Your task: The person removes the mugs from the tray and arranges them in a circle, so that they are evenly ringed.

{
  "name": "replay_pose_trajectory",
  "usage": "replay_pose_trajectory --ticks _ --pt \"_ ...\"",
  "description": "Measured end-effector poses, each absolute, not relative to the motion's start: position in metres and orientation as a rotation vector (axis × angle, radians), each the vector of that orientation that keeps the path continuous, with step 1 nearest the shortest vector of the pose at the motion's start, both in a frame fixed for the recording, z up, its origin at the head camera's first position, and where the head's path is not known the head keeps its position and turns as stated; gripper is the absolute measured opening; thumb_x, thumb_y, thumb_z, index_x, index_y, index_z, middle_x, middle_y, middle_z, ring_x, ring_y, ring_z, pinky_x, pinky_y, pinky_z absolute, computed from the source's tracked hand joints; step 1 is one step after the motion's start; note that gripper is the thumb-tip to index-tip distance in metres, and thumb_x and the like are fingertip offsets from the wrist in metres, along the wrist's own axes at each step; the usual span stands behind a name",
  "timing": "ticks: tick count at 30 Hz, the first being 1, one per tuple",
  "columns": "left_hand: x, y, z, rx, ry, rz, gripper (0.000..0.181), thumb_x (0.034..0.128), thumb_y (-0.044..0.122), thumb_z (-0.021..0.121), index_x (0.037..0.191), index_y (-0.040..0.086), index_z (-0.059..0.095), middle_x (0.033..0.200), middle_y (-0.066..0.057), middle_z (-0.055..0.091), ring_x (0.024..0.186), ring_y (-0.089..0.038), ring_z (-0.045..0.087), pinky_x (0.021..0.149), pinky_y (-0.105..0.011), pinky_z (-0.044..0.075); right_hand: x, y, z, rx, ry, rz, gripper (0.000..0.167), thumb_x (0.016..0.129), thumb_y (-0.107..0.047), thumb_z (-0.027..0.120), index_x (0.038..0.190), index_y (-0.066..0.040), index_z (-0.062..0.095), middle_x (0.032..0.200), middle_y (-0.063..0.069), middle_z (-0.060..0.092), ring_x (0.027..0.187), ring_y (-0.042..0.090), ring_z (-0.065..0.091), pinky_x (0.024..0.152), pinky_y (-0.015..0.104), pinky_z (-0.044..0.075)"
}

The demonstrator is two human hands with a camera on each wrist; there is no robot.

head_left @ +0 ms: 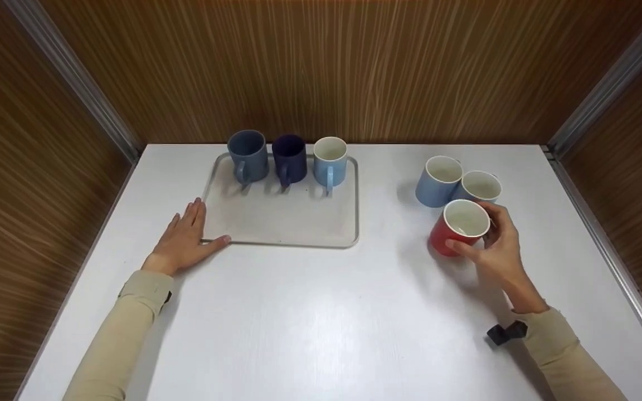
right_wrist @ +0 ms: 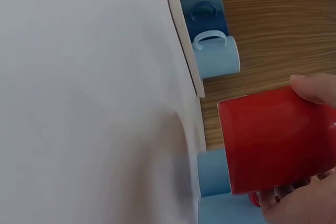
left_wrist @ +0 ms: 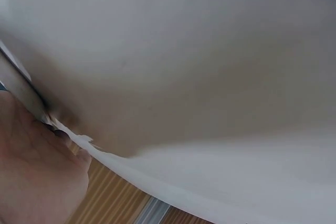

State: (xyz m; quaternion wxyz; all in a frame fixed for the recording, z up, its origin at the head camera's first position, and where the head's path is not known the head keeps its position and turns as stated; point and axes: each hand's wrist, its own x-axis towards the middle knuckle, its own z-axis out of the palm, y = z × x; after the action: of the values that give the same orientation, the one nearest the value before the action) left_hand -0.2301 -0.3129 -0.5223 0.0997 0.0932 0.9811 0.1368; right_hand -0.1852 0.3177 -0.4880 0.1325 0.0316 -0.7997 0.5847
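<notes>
Three mugs [head_left: 289,159] are on the tray [head_left: 282,220]. Two blue cups [head_left: 435,186] on the worktop [head_left: 298,312] and the red cup [head_left: 441,233], gripped by the right hand [head_left: 496,250], seem left. The left hand [head_left: 184,239], fingers straight, rests at the tray's corner.

White table [head_left: 298,323] with tray [head_left: 287,223] and two blue mugs [head_left: 434,190]

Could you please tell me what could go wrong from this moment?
1. The red mug in the right hand is close to two light blue mugs and might knock them.
2. It seems raised off the table, so a slip could drop it.
3. The left hand lies at the tray's corner; a push might disturb the row of three mugs.
</notes>
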Motion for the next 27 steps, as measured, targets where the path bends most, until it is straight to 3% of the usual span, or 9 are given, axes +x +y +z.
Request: replay_pose_trajectory --ticks 9,17,27 --pt "-0.231 -0.313 -0.522 0.27 2.899 0.416 0.12 0.0991 0.082 0.043 0.168 -0.007 0.001 0.178 -0.025 -0.004 0.166 -0.043 -0.001 0.135 -0.061 0.001 -0.182 0.341 -0.491 -0.167 -2.413 1.623 0.092 0.083 -0.003 0.091 0.156 -0.005 0.036 0.152 0.012 0.048 0.145 0.033 0.048 0.127 0.05 0.038" --pt "-0.232 -0.313 -0.523 0.279 2.9 0.415 0.119 0.0998 0.081 0.044 0.168 -0.006 0.0 0.178 -0.025 -0.004 0.166 -0.043 -0.001 0.135 -0.06 0.001 -0.181 0.353 -0.493 -0.259 -2.466 1.562 0.091 0.087 -0.011 0.091 0.158 -0.01 0.034 0.156 0.016 0.043 0.152 0.04 0.041 0.128 0.055 0.033" --pt "-0.232 -0.315 -0.525 0.283 2.909 0.419 0.119 0.0997 0.081 0.044 0.168 -0.007 0.002 0.178 -0.025 -0.003 0.166 -0.043 -0.001 0.135 -0.061 0.001 -0.182 0.372 -0.499 -0.325 -2.471 1.566 0.093 0.089 -0.013 0.089 0.161 -0.014 0.031 0.16 0.016 0.039 0.154 0.041 0.038 0.128 0.053 0.034"
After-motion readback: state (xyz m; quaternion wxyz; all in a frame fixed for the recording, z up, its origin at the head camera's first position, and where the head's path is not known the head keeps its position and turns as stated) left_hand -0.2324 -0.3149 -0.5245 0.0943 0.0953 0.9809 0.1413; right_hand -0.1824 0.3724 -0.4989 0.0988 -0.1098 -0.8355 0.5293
